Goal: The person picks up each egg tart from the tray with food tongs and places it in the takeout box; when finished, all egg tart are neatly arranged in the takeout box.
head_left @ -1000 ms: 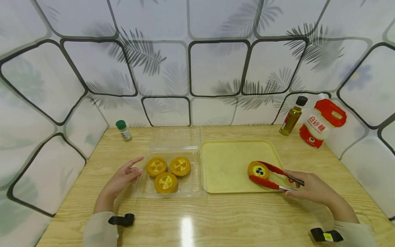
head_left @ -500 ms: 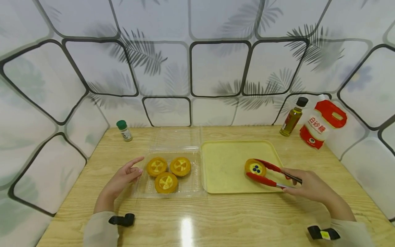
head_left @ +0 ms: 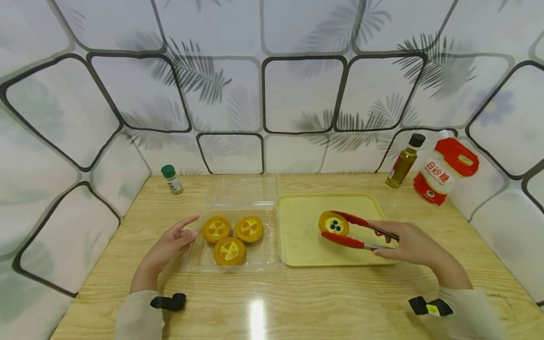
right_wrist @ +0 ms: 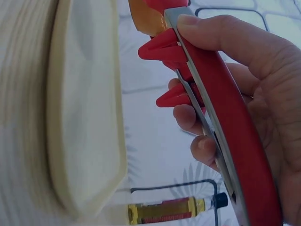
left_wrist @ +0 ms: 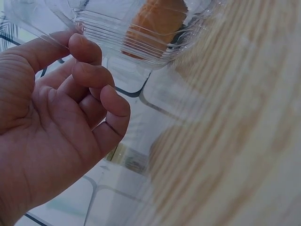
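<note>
My right hand [head_left: 410, 243] grips red-tipped metal tongs [head_left: 346, 241], whose red tips hold a round tart [head_left: 326, 223] with blueberries on top. In the right wrist view this tart [right_wrist: 143, 19] hangs above the yellow tray [right_wrist: 89, 117], tilted with the tongs. To the left, a clear hinged plastic container [head_left: 259, 255] stands with its lid up; inside lie three tarts topped with yellow wedges, one of them the front tart [head_left: 229, 251]. My left hand [head_left: 170, 245] rests at the container's left rim, index finger stretched out, the other fingers loosely bent.
Behind the left hand stands a small green-capped shaker [head_left: 172, 179]. At the back right are an oil bottle [head_left: 401, 163] and a red-and-white sugar bag [head_left: 444, 172]. A patterned wall [head_left: 301, 94] closes off the back and both sides.
My right hand has moved left over the tray, carrying the blueberry tart in the tongs from the tray's right side toward its middle. The left hand has stayed in place.
</note>
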`<state>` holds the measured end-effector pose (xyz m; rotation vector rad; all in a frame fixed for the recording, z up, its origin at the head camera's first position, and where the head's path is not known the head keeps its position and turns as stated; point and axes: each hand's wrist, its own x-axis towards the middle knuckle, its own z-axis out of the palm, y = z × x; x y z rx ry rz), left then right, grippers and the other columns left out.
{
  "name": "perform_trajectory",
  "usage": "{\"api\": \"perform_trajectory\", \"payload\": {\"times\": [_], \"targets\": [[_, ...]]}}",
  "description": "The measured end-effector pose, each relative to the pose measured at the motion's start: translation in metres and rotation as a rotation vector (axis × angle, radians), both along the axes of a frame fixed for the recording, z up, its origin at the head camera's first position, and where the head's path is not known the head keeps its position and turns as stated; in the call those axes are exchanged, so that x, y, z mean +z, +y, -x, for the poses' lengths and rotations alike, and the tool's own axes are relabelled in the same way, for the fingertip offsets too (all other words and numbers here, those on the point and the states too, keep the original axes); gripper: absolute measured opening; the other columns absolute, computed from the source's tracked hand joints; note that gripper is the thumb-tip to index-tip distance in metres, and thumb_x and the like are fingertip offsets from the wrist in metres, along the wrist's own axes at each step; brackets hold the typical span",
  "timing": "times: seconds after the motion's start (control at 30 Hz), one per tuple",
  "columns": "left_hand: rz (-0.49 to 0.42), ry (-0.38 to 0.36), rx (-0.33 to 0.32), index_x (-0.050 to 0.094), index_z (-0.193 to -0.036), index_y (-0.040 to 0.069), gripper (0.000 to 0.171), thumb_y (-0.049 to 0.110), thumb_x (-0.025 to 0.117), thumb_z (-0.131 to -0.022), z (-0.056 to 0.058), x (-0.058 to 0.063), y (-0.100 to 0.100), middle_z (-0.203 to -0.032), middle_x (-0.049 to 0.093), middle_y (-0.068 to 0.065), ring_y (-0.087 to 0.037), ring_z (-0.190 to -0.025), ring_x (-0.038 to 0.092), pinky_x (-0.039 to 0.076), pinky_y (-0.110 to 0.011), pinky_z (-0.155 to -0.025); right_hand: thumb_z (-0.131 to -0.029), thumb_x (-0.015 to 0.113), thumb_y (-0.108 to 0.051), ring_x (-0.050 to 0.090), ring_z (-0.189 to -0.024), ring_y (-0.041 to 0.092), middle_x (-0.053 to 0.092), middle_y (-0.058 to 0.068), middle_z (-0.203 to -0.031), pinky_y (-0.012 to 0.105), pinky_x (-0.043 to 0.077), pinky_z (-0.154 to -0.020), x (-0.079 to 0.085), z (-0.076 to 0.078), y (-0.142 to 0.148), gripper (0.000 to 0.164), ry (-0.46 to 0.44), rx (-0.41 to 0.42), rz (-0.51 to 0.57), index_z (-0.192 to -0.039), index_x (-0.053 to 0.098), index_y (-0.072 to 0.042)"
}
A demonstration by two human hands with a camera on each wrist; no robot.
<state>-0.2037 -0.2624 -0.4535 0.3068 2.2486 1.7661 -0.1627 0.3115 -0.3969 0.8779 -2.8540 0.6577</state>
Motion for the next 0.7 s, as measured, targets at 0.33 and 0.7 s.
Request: {"api": "perform_trajectory", "payload": {"times": [0.33,0.7], "targets": [[-0.012,0.0,-0.001,0.024,-0.148,0.003,0.057,0.02,0.05,-0.099,0.001,-0.001,-0.001,-0.073,0.046,0.005,-0.011,-0.066,0.042,0.04,-0.028,-0.063,-0.075,0.081,-0.023,0.044,-0.069,-0.001,0.062,-0.008,-0.096,0.019,0.036,-0.055,0.018,0.013,-0.029,0.06,0.027,0.133,0.039,-0.128,0.059,-0.006],[-0.002,0.007,0.002,0.026,-0.148,0.004,0.055,0.018,0.05,-0.1,0.002,-0.001,-0.002,-0.073,0.046,0.004,-0.01,-0.066,0.042,0.04,-0.028,-0.064,-0.081,0.076,-0.031,0.046,-0.072,0.002,0.064,0.002,-0.108,0.022,0.041,-0.059,0.039,0.034,-0.08,0.061,-0.066,0.311,-0.011,-0.131,0.056,-0.002]]}}
